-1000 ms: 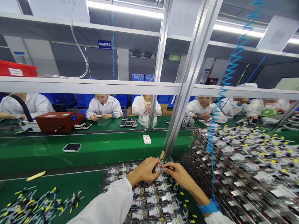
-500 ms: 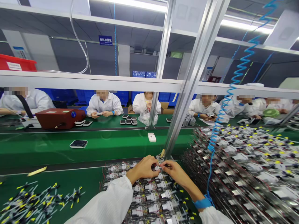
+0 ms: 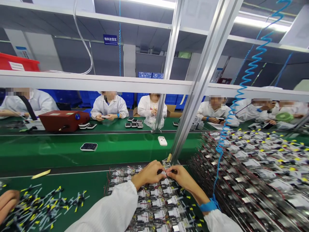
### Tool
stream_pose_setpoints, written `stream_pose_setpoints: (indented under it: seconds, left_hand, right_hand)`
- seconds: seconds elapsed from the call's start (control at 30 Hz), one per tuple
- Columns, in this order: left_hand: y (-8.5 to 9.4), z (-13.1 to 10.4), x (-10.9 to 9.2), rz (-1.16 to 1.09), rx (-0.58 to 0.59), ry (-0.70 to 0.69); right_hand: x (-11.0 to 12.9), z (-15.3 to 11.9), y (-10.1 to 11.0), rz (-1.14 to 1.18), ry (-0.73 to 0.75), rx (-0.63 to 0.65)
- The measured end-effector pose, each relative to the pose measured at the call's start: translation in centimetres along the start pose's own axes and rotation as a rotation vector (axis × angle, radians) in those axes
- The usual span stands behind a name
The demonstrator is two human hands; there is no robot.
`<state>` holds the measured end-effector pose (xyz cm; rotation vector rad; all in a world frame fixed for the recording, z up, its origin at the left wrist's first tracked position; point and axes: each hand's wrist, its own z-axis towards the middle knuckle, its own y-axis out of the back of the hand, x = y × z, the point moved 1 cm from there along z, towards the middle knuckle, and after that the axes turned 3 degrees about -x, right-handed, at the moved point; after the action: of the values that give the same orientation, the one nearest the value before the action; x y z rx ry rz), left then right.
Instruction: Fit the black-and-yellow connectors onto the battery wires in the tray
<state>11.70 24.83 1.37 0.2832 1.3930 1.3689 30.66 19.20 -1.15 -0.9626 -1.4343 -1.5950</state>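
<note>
A clear plastic tray [image 3: 154, 203] lies on the green worktop, with rows of small white electronic parts and thin red wires in it. Over its far end, my left hand [image 3: 151, 173] has thumb and finger closed around a small white electronic part, mostly hidden by the fingers. My right hand [image 3: 180, 176], with a blue wrist strap [image 3: 208, 206], pinches at the same spot, and its fingertips meet those of the left. What exactly the right fingertips grip is too small to make out.
Stacked filled trays [image 3: 248, 180] rise at right, beside a coiled blue cord [image 3: 251, 69]. Loose pieces with yellow tabs [image 3: 45, 206] lie at left, near another person's hand [image 3: 8, 203]. A metal post [image 3: 195, 87] stands ahead; the green conveyor [image 3: 125, 146] carries a white casing [image 3: 162, 141] and black-faced device [image 3: 88, 147].
Both my hands stay over the tray's far end, the fingertips drawn slightly closer together. Another person's hand has appeared at left. The casing and device on the conveyor have shifted right.
</note>
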Motion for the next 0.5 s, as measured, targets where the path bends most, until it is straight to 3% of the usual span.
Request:
stream_pose_setpoints:
  seconds: [0.5]
  left_hand:
    - [-0.04,-0.01,0.87,0.014,0.008,-0.026]
  right_hand:
    - [0.9,-0.18,0.7,-0.102,0.04,0.03]
